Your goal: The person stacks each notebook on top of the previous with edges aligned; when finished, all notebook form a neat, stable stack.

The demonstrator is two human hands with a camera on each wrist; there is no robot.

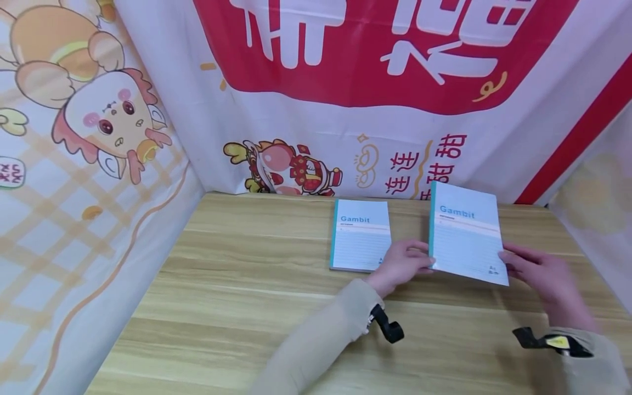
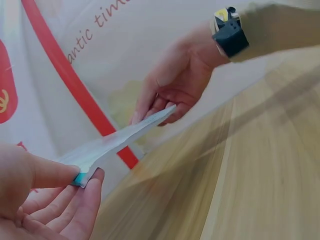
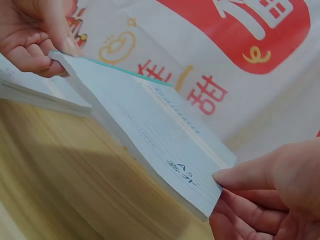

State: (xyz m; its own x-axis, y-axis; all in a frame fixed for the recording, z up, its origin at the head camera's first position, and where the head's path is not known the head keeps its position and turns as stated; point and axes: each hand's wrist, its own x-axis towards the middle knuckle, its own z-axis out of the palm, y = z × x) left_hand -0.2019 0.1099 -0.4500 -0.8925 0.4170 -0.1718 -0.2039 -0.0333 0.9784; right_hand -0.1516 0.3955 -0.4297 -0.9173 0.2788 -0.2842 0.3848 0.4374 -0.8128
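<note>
A light-blue notebook (image 1: 466, 236) with a teal spine and "Gambit" on its cover is held above the table by both hands. My left hand (image 1: 402, 262) pinches its lower left corner at the spine, thumb on top and fingers beneath. On the opposite edge, near the lower right corner, my right hand (image 1: 540, 271) pinches it the same way. In the right wrist view the held notebook (image 3: 145, 125) looks slightly bowed. To its left, a similar notebook or stack of them (image 1: 360, 236) lies on the table, partly behind my left hand.
The wood-grain table (image 1: 222, 318) meets a white printed cloth (image 1: 296, 120) with red shapes at the back. Another cloth with cartoon figures (image 1: 108, 120) hangs along the left side. Each wrist wears a black strap mount.
</note>
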